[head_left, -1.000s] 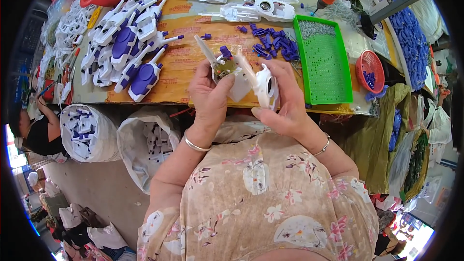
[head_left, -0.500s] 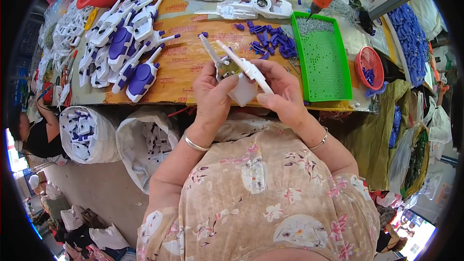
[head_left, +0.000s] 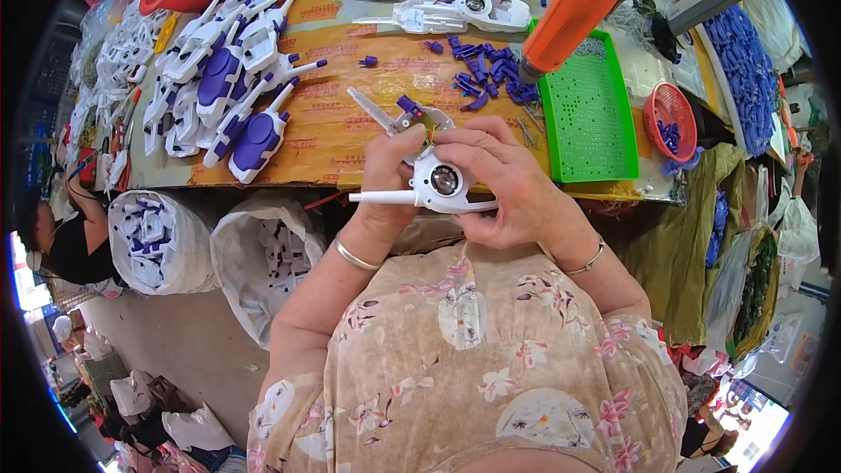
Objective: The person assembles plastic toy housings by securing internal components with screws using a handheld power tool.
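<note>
Both my hands are together at the table's front edge, working on two halves of a white plastic walkie-talkie shell. My left hand (head_left: 385,166) is closed on the back half (head_left: 373,109), whose antenna points up and left; a purple piece (head_left: 408,105) sits by its top, and a circuit board with thin wires partly shows. Closed around the front half (head_left: 426,197) is my right hand (head_left: 515,182). This half lies inside up below the other, its antenna pointing left and its round black speaker (head_left: 445,180) visible. My fingers hide part of both halves.
An orange electric screwdriver (head_left: 583,9) hangs beside loose purple parts (head_left: 491,70) and a green tray (head_left: 632,136) of screws. Assembled walkie-talkies (head_left: 219,79) are heaped left; open shells (head_left: 464,13) lie behind. A red basket (head_left: 670,123) stands right. White sacks (head_left: 197,254) stand below the edge.
My right hand has turned the front half over, from edge-on to inside up, antenna now leftward. The purple piece now shows at the back half. The screwdriver has swung lower and left.
</note>
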Available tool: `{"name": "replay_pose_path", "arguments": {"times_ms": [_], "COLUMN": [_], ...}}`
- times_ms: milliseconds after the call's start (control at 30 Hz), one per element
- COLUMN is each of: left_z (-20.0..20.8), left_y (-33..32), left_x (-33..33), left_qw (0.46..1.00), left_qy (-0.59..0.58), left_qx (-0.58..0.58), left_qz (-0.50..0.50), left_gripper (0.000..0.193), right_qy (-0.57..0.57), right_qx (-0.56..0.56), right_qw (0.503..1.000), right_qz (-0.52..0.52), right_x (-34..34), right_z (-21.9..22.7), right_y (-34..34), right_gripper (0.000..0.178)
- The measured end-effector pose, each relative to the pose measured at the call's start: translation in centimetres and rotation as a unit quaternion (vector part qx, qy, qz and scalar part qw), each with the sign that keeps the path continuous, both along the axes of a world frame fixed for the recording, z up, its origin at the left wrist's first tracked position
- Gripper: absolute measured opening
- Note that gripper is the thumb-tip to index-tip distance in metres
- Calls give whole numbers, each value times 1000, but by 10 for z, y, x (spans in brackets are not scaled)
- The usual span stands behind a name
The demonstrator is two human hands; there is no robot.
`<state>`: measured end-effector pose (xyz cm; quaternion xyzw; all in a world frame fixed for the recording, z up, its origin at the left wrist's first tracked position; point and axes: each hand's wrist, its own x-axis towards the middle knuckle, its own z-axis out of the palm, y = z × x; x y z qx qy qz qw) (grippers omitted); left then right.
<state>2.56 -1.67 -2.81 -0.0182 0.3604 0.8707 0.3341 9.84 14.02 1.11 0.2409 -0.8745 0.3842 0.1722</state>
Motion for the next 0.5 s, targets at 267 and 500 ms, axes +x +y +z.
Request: {"name": "replay_pose_path", "arguments": {"times_ms": [267,500], "left_z": [-4,-13], "left_y": [2,3], "left_x": [2,7], "left_qw": [999,1000], "left_qy": [-1,2], "left_qx": [-32,-17], "left_qz": [-27,9], "left_gripper": [19,21], "right_qy": [-86,-203], "right_qx": [-38,-280], "right_qw": [995,935], "right_qz": [34,-75], "right_x": [7,8], "right_z": [-4,-23], "right_y": [11,6], "right_gripper": [57,58]}}
